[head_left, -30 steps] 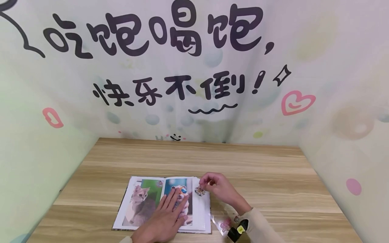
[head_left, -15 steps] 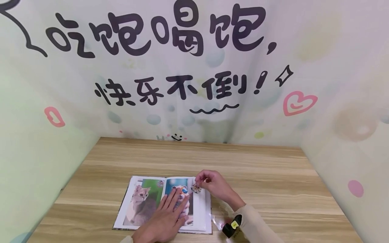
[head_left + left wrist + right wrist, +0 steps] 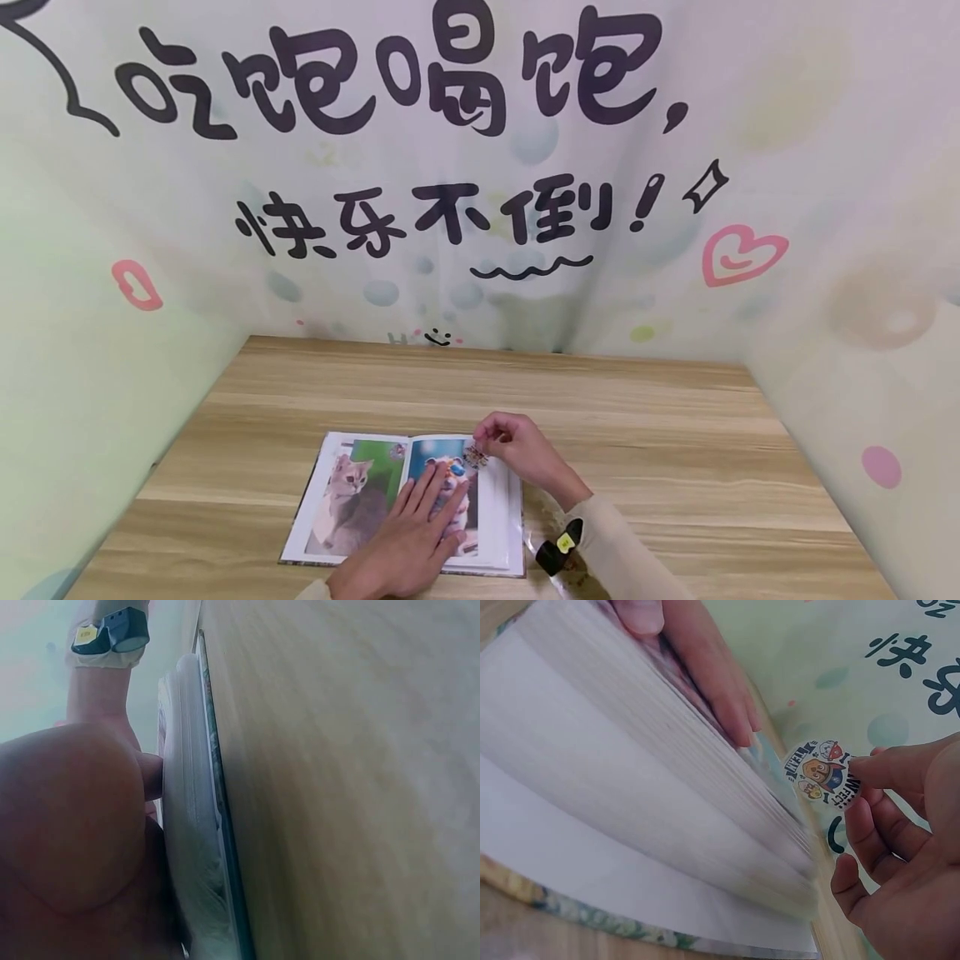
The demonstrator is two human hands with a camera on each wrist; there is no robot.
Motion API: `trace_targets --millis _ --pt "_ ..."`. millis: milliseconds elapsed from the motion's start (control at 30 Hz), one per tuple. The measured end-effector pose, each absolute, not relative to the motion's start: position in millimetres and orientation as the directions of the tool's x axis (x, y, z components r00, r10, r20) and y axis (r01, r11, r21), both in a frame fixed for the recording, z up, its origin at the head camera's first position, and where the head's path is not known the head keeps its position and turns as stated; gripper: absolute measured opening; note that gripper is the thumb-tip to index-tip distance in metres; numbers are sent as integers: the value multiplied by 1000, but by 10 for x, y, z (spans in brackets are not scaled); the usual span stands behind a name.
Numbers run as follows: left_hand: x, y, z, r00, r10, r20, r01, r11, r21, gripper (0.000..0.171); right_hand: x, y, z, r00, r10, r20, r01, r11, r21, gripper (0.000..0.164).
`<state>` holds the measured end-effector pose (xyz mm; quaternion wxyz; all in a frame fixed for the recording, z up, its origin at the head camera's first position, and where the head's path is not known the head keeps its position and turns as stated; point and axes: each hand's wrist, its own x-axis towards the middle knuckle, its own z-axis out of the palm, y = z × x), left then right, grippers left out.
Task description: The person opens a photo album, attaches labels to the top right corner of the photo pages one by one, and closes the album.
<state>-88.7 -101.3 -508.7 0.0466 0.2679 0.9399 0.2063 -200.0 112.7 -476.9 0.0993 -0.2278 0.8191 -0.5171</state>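
A photo album lies spread on the table, a cat photo on its left page and a photo of an animal wearing blue glasses on its right. Flat on the right-hand photo rests my left hand, fingers straight. My right hand pinches a round cartoon sticker between thumb and finger. That sticker is over the upper right corner of the right photo; whether it touches the page I cannot tell. A similar round sticker sits at the cat photo's upper right corner.
A clear plastic sheet lies right of the album, partly hidden under my right wrist, which wears a black camera. The wooden table meets a printed curtain wall at its back edge.
My right hand has moved left with the sticker, from the album's right margin to the corner of the right photo. The left hand has stayed on the page.
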Motion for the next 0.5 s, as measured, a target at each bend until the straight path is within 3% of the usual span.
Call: trace_targets --millis 333,500 --pt "-868 -1014 -4952 -843 537 -30 451 735 507 62 -2043 1045 -4818 -890 -453 57 -228 332 -915 13" --pt "-871 -1006 -4901 -843 534 -67 439 754 488 62 -2057 1010 -4826 -891 -452 43 -216 339 -916 13"
